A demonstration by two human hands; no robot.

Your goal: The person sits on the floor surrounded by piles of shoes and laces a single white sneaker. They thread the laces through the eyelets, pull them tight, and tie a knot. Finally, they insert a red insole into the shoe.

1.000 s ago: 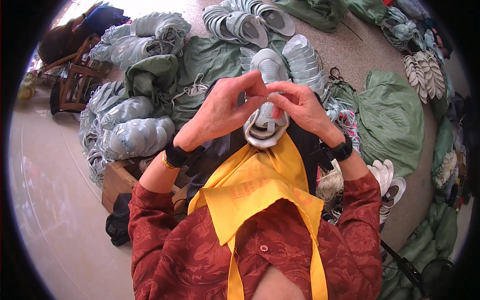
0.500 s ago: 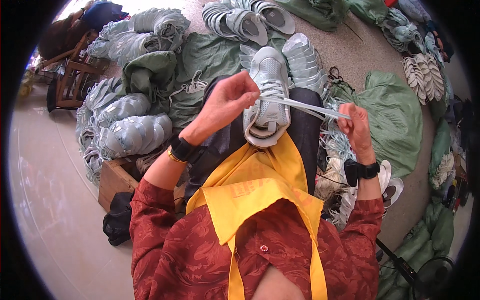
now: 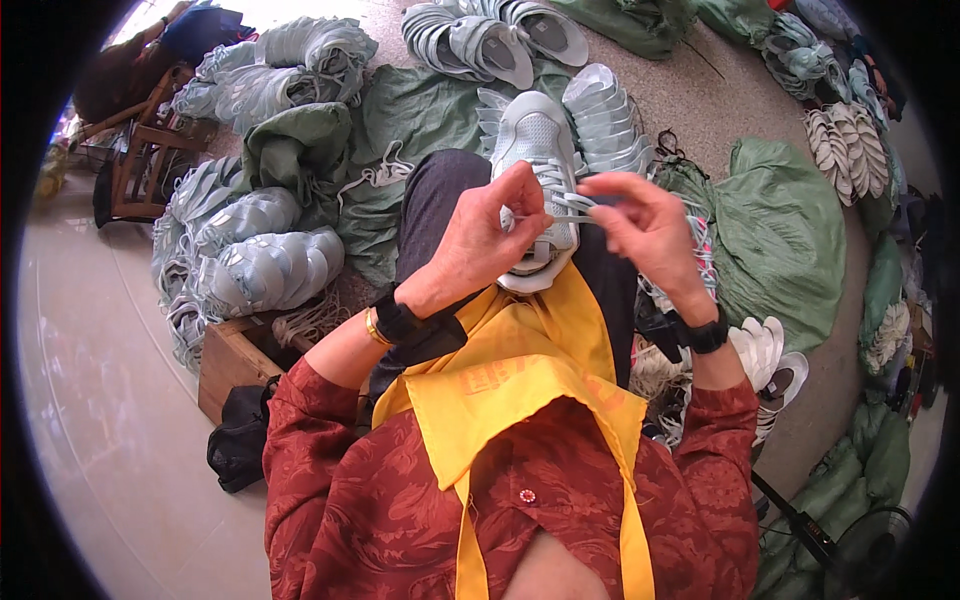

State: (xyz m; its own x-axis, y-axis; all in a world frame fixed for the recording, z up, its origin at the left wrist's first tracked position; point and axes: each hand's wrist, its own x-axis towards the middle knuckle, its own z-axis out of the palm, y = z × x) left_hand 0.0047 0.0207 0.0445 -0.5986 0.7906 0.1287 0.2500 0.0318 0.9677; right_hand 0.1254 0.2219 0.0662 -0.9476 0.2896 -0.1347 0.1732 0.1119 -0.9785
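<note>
A grey-blue mesh sports shoe (image 3: pixel 530 135) lies in the seated person's lap, between the dark-trousered knees (image 3: pixel 440 200), toe pointing away and heel resting by the far edge of the yellow cloth apron (image 3: pixel 540 385). The right hand (image 3: pixel 648 235) has a pale flat lace (image 3: pixel 572 205) pinched between thumb and fingers just over the shoe's right side; the left hand (image 3: pixel 485 230) is curled close above the left side, thumb bent toward forefinger, and I can't tell from here whether it grips anything. Those fingers hide part of the lacing and the collar. The floor is crowded: pale blue stacked shoe uppers (image 3: pixel 270 270) toward its left, a creased dark green cloth (image 3: pixel 410 110) spread beyond the knees, with a loose white lace (image 3: pixel 382 173) on it, and a bulging light green sack (image 3: pixel 780 250) on the right. A brown wooden box (image 3: pixel 228 375) sits by the left elbow, its near corner close to a black fabric bag (image 3: pixel 238 440), and the left forearm passes in front of part of it. I count two hands, each with one black wristband (image 3: pixel 708 335), one shoe in the lap, one box and one brown wooden chair (image 3: pixel 150 170); the stacked uppers overlap too much to number.
</note>
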